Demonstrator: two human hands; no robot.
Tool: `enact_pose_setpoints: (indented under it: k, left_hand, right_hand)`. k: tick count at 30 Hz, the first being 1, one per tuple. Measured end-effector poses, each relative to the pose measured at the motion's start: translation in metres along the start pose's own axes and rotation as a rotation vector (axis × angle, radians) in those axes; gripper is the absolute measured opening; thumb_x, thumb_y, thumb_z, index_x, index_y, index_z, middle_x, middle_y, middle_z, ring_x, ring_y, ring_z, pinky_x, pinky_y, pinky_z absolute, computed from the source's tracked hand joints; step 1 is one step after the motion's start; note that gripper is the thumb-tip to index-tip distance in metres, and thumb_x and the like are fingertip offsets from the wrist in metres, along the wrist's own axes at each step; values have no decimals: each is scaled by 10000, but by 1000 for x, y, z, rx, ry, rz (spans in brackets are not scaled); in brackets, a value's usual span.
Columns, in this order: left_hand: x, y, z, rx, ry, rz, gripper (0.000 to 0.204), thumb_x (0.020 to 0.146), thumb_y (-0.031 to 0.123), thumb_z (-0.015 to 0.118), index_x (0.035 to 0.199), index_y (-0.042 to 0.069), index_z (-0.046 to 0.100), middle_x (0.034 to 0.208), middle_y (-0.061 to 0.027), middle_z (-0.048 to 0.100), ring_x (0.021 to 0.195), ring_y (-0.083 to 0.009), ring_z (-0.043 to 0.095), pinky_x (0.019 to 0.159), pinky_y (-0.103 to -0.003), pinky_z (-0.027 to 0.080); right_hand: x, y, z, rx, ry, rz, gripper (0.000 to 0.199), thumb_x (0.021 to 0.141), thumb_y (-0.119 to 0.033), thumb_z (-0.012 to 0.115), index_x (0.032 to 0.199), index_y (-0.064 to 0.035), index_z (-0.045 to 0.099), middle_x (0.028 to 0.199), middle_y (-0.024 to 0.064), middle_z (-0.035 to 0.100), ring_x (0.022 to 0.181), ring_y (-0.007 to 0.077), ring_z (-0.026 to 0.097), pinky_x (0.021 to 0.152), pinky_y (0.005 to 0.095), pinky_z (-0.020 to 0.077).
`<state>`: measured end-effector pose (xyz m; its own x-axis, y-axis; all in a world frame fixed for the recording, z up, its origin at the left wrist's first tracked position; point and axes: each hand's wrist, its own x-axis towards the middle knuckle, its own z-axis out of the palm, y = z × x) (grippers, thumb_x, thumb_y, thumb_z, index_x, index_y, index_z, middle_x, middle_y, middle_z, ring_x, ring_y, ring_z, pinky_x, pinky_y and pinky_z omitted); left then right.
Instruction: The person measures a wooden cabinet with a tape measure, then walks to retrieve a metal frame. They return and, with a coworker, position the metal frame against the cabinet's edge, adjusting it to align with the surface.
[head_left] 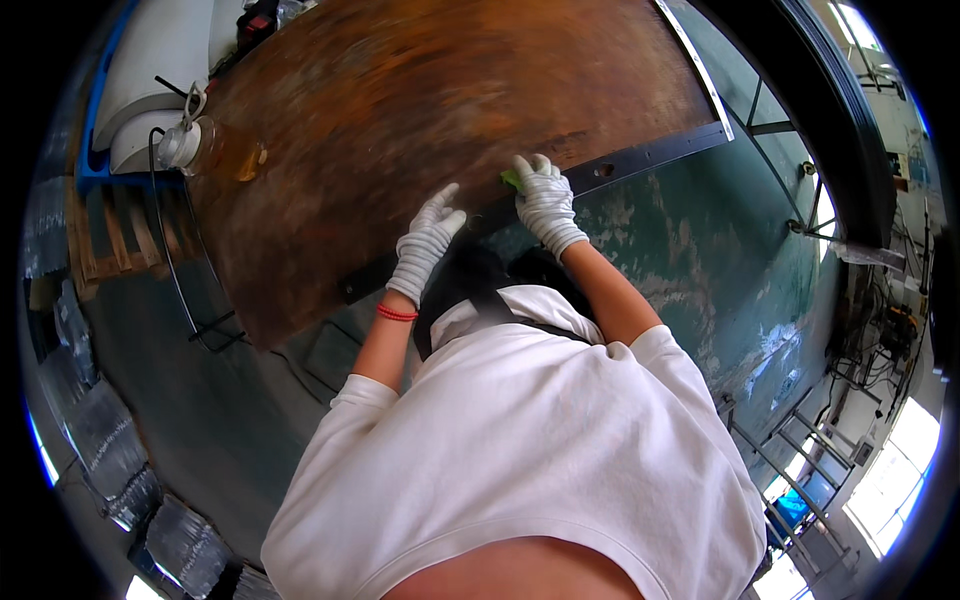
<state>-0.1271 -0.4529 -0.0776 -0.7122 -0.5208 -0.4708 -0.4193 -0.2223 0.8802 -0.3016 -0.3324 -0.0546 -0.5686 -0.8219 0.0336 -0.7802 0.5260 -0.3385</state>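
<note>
My right hand (pixel 546 205), in a white ribbed work glove, rests at the near edge of a brown worn tabletop (pixel 450 90). A small bright green piece (pixel 512 179) pokes out between its thumb and curled fingers; its kind cannot be made out. Beneath that hand runs a dark flat metal strip (pixel 660 150) with a hole in it, lying along the table edge. My left hand (pixel 430 240), gloved the same way, is over the edge further left, with thumb and fingers apart and nothing in them. A red bracelet (pixel 397 313) circles the left wrist.
At the table's left stands a clear jar (pixel 225 152) of amber liquid, beside a large white cylinder (pixel 150 125) in a blue frame. Below are a wooden pallet (pixel 125 240) and a black cable (pixel 165 245). A light metal rail (pixel 700 65) borders the right edge. Stacked grey sheets (pixel 105 430) lie left.
</note>
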Motion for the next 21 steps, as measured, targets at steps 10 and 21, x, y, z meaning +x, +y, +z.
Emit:
enact_pose_setpoints:
  k: [10,21]
  left_hand:
    - [19,2,26,89,-77,116,494,795,144,606,1269,120,470,1223,-124,507,1087,-225,511,915,-313,401]
    - [16,54,115,158,-317,237,320,859,55,533,1178,35,538,1156,-53,555,1061,-144,497,954,-258,348]
  right_hand:
    - [-32,17,-35,412,-128,262,810,664,-227,667,1362,-109,273,1398,242,235,1258,367,319,1011,358,326]
    - [-144,128,-117,816,86,649,310,737,-235,534,1000,-106,637,923,113,646,890,260,608,791,331,468]
